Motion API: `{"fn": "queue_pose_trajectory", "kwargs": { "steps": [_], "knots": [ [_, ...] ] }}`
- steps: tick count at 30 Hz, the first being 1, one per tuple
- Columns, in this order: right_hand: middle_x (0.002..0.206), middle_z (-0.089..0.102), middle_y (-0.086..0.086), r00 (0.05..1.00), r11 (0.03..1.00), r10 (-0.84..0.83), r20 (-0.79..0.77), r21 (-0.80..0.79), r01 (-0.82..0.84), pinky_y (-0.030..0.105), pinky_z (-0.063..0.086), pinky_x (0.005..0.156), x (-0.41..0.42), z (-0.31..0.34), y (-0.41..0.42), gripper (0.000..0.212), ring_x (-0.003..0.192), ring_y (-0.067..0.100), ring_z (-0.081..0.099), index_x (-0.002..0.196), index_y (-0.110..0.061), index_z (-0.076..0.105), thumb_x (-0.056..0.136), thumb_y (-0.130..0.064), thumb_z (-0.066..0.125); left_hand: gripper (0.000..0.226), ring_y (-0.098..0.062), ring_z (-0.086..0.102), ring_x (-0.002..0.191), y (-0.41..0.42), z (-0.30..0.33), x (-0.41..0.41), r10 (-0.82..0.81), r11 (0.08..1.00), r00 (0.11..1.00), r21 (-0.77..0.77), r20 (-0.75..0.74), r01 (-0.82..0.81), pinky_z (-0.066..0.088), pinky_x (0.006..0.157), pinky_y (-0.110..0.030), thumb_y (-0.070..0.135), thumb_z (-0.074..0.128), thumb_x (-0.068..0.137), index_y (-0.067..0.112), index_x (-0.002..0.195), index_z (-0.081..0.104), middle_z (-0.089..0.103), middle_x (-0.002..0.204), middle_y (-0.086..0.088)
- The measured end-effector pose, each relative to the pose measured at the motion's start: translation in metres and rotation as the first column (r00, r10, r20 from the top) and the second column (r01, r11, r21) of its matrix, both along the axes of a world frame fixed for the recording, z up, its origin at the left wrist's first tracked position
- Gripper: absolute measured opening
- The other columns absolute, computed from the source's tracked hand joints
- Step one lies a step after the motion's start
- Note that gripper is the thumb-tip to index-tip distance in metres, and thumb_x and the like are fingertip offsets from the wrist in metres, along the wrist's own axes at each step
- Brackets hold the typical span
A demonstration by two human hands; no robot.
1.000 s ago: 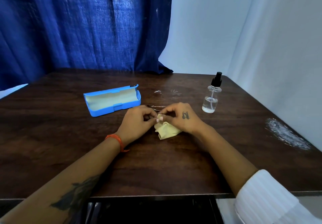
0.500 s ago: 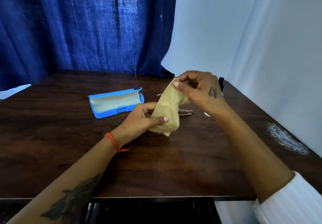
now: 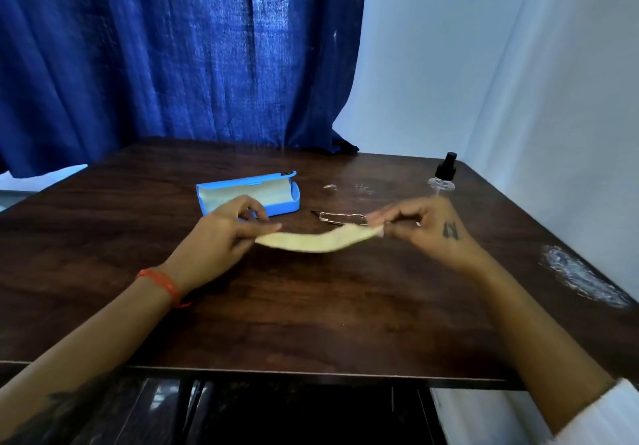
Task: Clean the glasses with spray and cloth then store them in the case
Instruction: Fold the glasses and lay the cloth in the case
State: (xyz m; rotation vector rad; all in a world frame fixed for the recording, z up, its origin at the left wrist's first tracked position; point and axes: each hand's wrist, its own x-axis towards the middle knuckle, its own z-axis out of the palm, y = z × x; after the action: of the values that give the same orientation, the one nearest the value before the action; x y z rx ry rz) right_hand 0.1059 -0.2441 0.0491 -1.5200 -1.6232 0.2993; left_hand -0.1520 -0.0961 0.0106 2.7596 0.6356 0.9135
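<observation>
1. Above the middle of the dark wooden table (image 3: 311, 323), the person holds a pale yellow cloth (image 3: 311, 240) stretched out between both hands, sagging slightly at its middle and clear of the tabletop.
2. The left hand (image 3: 221, 233) pinches the cloth's left end between thumb and forefinger; the other fingers curl loosely above it. An orange band (image 3: 162, 285) sits on that wrist.
3. The right hand (image 3: 425, 226) pinches the cloth's right end, fingers curled round it and pointing left. A small dark mark shows on the back of this hand, and a white sleeve (image 3: 601, 417) covers the forearm near the bottom right corner.
4. The glasses (image 3: 340, 217) lie on the table just beyond the cloth, between the two hands and nearer the right one. Neither hand touches them. Their thin frame is partly hidden behind the cloth and the right fingers.
5. The blue case (image 3: 249, 195) lies open on the table, just beyond the left hand and to the left of the glasses; its pale lining faces up. The left fingers overlap its near edge in this view, though I cannot tell whether they touch it.
6. The spray bottle (image 3: 442, 178) stands upright on the far right of the table, behind the right hand, its black nozzle on top.
7. A blue curtain (image 3: 173, 57) hangs behind the table on the left.
</observation>
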Motion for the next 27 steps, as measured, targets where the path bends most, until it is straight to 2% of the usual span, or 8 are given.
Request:
{"fn": "queue_pose_trajectory", "kwargs": {
  "steps": [4,7,10,13,16,20,24,27],
  "knots": [
    [0.088,0.074,0.001,0.985,0.99,0.101,0.139,-0.108,-0.086,0.016,0.051,0.084,-0.001,-0.032,-0.022,0.019,0.088,0.004,0.068,0.082,-0.01,0.076,0.068,0.002,0.077,0.031,-0.01,0.055,0.098,-0.008,-0.012,-0.015,-0.145,0.989,0.971,-0.042,-0.193,0.139,0.043,0.086,-0.023,0.018,0.057,0.083,0.029,0.11,0.067,0.06,0.108,0.002],
    [0.083,0.074,-0.006,0.985,0.988,0.089,0.147,-0.142,-0.068,0.015,0.051,0.08,-0.002,-0.039,-0.027,0.017,0.082,0.001,0.068,0.08,-0.019,0.077,0.07,-0.005,0.078,0.034,-0.003,0.051,0.103,-0.01,-0.015,-0.021,-0.167,0.973,0.971,-0.19,-0.171,0.134,0.041,0.088,-0.02,0.051,0.052,0.082,0.032,0.104,0.07,0.06,0.109,0.013],
    [0.068,0.072,-0.007,0.991,0.992,-0.045,0.129,-0.115,0.06,0.015,0.049,0.067,-0.003,-0.039,-0.02,0.018,0.066,0.001,0.064,0.075,-0.03,0.073,0.074,-0.012,0.075,0.023,-0.004,0.055,0.098,-0.011,-0.016,-0.019,-0.112,0.924,0.993,-0.372,-0.037,0.09,0.042,0.085,-0.02,0.043,0.06,0.079,0.026,0.085,0.076,0.064,0.101,0.012],
    [0.064,0.069,0.002,0.988,0.979,-0.15,0.035,-0.135,0.153,0.027,0.048,0.065,-0.005,-0.038,-0.01,0.011,0.061,0.01,0.062,0.073,-0.021,0.071,0.077,-0.012,0.072,0.015,-0.006,0.059,0.085,-0.011,-0.017,-0.013,0.035,0.886,0.998,-0.464,0.056,-0.005,0.042,0.076,-0.017,0.029,0.067,0.078,0.022,0.066,0.074,0.067,0.088,0.004],
    [0.065,0.069,0.005,0.979,0.945,-0.185,0.083,-0.257,0.201,0.035,0.051,0.069,-0.006,-0.036,-0.002,0.004,0.06,0.014,0.061,0.075,-0.013,0.07,0.077,-0.014,0.073,0.017,-0.009,0.059,0.079,-0.008,-0.016,-0.008,0.14,0.871,0.99,-0.477,0.014,-0.116,0.042,0.074,-0.023,0.026,0.071,0.076,0.023,0.059,0.067,0.063,0.081,0.005],
    [0.07,0.068,-0.003,0.956,0.913,-0.231,0.178,-0.3,0.276,0.024,0.047,0.068,-0.004,-0.032,0.003,0.009,0.066,0.009,0.061,0.078,-0.017,0.07,0.073,-0.02,0.076,0.01,-0.011,0.055,0.081,-0.006,-0.014,-0.006,0.202,0.893,0.976,-0.395,-0.08,-0.217,0.038,0.066,-0.02,0.031,0.07,0.075,0.027,0.079,0.062,0.06,0.092,0.006],
    [0.088,0.067,-0.007,0.94,0.928,-0.242,0.243,-0.224,0.297,0.019,0.045,0.075,-0.008,-0.031,0.01,0.029,0.079,0.009,0.063,0.103,-0.019,0.068,0.076,-0.027,0.074,0.045,-0.018,0.049,0.111,-0.007,-0.016,0.0,0.21,0.954,0.948,-0.161,-0.239,-0.252,0.041,0.093,-0.036,0.047,0.051,0.085,0.027,0.126,0.048,0.053,0.126,0.0],
    [0.099,0.067,-0.004,0.946,0.912,-0.135,0.296,-0.336,0.235,0.017,0.044,0.076,-0.014,-0.03,0.016,0.043,0.082,0.005,0.061,0.112,-0.018,0.064,0.073,-0.028,0.078,0.054,-0.016,0.04,0.121,-0.008,-0.017,0.009,0.208,0.972,0.907,-0.026,-0.367,-0.234,0.033,0.096,-0.037,0.052,0.045,0.086,0.031,0.136,0.036,0.046,0.135,0.006]
  ]
}}
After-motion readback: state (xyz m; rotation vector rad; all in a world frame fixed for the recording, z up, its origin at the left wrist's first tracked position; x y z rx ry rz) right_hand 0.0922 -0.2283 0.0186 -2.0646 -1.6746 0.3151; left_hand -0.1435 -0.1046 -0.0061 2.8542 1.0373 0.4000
